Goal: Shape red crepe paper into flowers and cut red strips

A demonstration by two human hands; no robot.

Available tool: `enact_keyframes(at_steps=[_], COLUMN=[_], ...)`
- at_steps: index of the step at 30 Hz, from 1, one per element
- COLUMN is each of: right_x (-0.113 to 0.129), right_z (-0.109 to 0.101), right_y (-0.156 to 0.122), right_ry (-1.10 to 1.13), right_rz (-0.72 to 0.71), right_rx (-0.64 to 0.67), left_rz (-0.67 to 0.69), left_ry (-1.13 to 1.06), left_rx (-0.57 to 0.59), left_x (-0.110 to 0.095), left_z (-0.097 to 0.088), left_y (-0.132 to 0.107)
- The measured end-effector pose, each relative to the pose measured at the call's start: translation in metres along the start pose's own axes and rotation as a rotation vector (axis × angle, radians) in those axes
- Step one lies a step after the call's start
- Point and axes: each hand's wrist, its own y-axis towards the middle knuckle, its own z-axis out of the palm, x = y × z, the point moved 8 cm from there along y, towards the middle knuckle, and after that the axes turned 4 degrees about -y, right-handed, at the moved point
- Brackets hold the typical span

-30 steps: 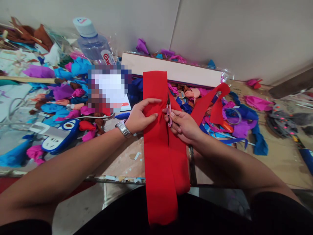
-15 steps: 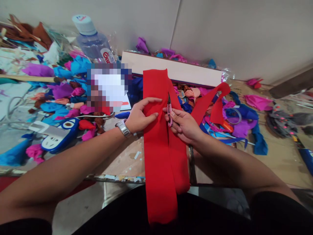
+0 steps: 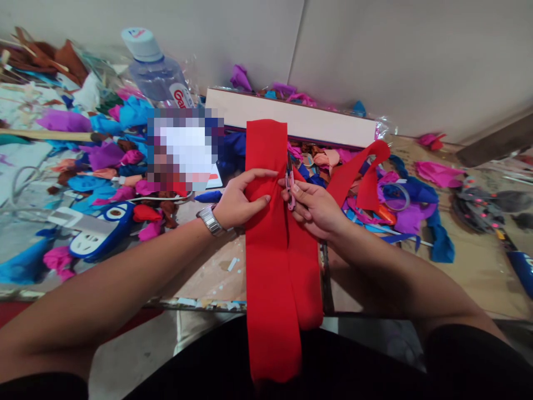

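A long band of red fabric [image 3: 270, 266] runs from my lap up over the table edge to a white box. My left hand [image 3: 239, 200], with a metal watch on the wrist, pinches the fabric's left part with thumb and fingers. My right hand [image 3: 314, 208] is closed round small pink-handled scissors [image 3: 289, 186], whose blades point away from me along a slit in the fabric. A narrower red strip [image 3: 353, 172] branches off to the right and loops over the scraps.
Coloured fabric scraps [image 3: 108, 150] in purple, blue and pink cover the table's left and back. A water bottle [image 3: 160, 72] stands at the back left. A long white box [image 3: 300, 119] lies against the wall. Tape rolls [image 3: 395, 194] and blue scraps lie to the right.
The scissors and my right hand have crept a little further up the fabric. My left hand keeps its grip and has barely moved.
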Motion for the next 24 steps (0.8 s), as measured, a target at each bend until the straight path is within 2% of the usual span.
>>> enact_keyframes(at_steps=[24], right_x=[0.0011], right_z=[0.0], right_y=[0.0014], right_ry=[0.015], right_rz=[-0.022], right_rx=[0.004], left_rz=[0.039], left_ry=[-0.01], left_rx=[-0.015], left_x=[0.001], left_z=[0.001], left_y=[-0.0015])
